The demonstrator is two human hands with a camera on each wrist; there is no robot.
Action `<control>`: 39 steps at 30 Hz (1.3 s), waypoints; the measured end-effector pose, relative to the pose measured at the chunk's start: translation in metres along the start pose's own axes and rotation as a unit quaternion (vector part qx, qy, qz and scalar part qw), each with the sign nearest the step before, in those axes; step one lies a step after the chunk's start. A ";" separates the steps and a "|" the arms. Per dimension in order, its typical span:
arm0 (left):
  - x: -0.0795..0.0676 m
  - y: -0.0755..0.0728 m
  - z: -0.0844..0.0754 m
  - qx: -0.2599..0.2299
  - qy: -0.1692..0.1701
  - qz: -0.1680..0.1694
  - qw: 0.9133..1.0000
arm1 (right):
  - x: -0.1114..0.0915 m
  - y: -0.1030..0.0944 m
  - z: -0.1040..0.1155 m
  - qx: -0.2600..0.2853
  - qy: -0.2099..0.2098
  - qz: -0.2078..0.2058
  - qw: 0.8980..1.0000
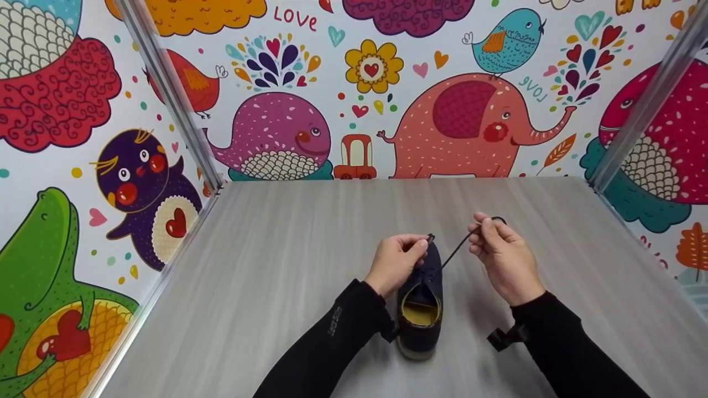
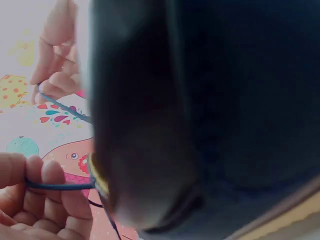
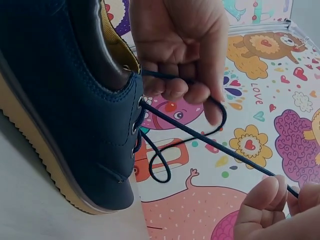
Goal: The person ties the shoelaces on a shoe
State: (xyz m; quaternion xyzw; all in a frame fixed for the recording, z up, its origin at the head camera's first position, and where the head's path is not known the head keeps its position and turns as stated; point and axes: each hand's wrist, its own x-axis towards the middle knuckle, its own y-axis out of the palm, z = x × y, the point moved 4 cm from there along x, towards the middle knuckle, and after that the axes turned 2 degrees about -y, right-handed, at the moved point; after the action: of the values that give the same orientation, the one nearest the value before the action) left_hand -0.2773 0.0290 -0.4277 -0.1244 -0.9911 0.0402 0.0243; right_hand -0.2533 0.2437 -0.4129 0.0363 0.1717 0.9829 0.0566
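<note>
A dark navy lace-up shoe with a yellow lining stands on the grey table, toe pointing away from me. My left hand is over the front of the shoe and pinches one end of the shoelace. Off to the shoe's right, my right hand pinches the other end, its tip curling beyond the fingers. In the right wrist view the right-hand lace runs straight from the top eyelet, while the lace from my left hand hangs in a loose loop. The shoe's side blocks much of the left wrist view.
The grey wood-grain table extends on both sides of the shoe. Printed cartoon panels stand at its back and sides, with metal posts at the corners. A black strap mount hangs below my right wrist.
</note>
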 end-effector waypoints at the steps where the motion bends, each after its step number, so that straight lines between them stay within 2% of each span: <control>1: 0.001 0.002 0.000 0.016 0.001 0.005 1.000 | 0.000 0.001 0.000 0.000 0.000 0.001 1.000; 4: 0.005 0.010 -0.002 0.070 0.004 0.026 0.997 | 0.000 0.002 0.001 -0.004 0.000 0.002 1.000; 8: 0.010 0.021 -0.006 0.132 0.018 0.057 0.989 | 0.002 0.006 0.003 -0.006 -0.009 0.006 1.000; 11: 0.011 0.027 -0.008 0.160 0.029 0.075 0.984 | 0.005 0.011 0.004 -0.004 -0.017 0.012 1.000; 17: 0.010 0.029 -0.010 0.147 0.030 0.080 0.985 | 0.012 0.014 0.001 -0.012 -0.011 0.020 1.000; 22: 0.010 0.026 -0.008 0.105 0.006 0.078 0.991 | 0.016 0.003 -0.007 -0.089 0.020 0.042 0.995; 24: 0.010 0.025 -0.006 0.086 -0.006 0.078 0.993 | 0.015 -0.005 -0.012 -0.137 0.041 0.061 0.988; 27: 0.010 0.024 -0.004 0.067 -0.009 0.078 0.995 | 0.013 -0.017 -0.022 -0.203 0.069 0.100 0.972; 31: 0.010 0.023 -0.002 0.063 -0.005 0.077 0.995 | 0.008 -0.030 -0.035 -0.269 0.075 0.155 0.948; 35: 0.010 0.023 -0.002 0.067 -0.008 0.070 0.995 | 0.001 -0.041 -0.043 -0.315 0.065 0.196 0.926; 39: 0.009 0.022 -0.002 0.072 -0.006 0.061 0.996 | -0.007 -0.052 -0.044 -0.331 0.071 0.215 0.916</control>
State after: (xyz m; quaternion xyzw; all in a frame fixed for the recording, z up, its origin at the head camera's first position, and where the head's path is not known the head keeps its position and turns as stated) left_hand -0.2809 0.0527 -0.4274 -0.1824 -0.9763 0.1135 0.0243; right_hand -0.2450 0.2766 -0.4723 -0.0186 -0.1722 0.9718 -0.1599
